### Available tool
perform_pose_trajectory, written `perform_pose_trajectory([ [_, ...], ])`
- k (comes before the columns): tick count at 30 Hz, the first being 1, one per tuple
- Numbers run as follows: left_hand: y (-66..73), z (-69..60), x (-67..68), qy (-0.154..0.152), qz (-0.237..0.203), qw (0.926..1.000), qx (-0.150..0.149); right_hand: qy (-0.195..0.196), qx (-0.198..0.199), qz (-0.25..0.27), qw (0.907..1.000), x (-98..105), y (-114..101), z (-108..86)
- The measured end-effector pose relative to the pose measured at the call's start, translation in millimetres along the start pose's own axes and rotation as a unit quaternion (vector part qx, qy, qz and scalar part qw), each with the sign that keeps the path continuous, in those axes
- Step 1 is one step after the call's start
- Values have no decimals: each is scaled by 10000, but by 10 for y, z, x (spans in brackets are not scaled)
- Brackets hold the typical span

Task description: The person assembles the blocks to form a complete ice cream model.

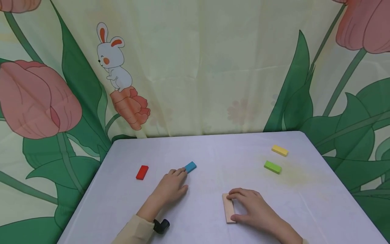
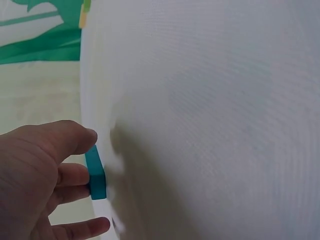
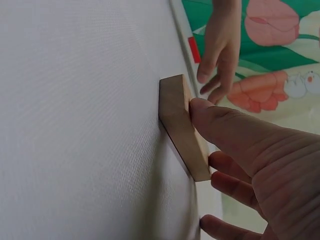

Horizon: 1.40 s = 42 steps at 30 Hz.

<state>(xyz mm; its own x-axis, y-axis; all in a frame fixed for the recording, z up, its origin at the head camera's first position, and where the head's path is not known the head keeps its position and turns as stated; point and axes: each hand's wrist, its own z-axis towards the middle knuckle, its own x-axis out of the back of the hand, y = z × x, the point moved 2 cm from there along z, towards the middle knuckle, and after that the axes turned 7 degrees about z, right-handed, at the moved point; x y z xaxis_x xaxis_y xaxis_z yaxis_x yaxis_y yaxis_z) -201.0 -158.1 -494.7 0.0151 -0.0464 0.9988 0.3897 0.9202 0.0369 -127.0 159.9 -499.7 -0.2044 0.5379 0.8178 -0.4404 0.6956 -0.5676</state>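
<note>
A small blue block lies on the table under the fingertips of my left hand. The thumb of that hand stands apart from the block in the head view. In the left wrist view, two fingertips meet the side of the blue block. My right hand holds a plain wooden block, thumb at its near end and fingers at its far end. The right wrist view has the thumb against the wooden block; the other fingers are partly hidden behind it.
A red block lies left of my left hand. At the right rear are a green block and a yellow block. The white-covered table ends against a printed curtain. A black device sits at my left wrist.
</note>
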Motion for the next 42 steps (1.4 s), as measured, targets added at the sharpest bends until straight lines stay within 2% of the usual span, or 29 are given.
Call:
perform_pose_trajectory([
  [6, 67, 3, 18, -83, 97, 9999, -91, -128, -53, 0, 9999, -26, -51, 18],
  [11, 145, 18, 25, -47, 94, 9993, -348, -254, -184, 36, 9995, -27, -92, 17],
  [21, 352, 66, 11, -275, 99, 9973, -681, -267, -244, 49, 9993, -25, -100, 11],
  [26, 455, 73, 20, -261, 126, 9958, -868, -361, -387, 56, 9986, -42, -98, 19],
  [35, 624, 113, -41, -385, 112, 9935, -1062, -225, -248, 57, 9994, -41, -75, -32],
  [42, 716, 120, -20, -454, 45, 9928, -1111, -156, -162, 56, 9997, -49, -92, -36],
])
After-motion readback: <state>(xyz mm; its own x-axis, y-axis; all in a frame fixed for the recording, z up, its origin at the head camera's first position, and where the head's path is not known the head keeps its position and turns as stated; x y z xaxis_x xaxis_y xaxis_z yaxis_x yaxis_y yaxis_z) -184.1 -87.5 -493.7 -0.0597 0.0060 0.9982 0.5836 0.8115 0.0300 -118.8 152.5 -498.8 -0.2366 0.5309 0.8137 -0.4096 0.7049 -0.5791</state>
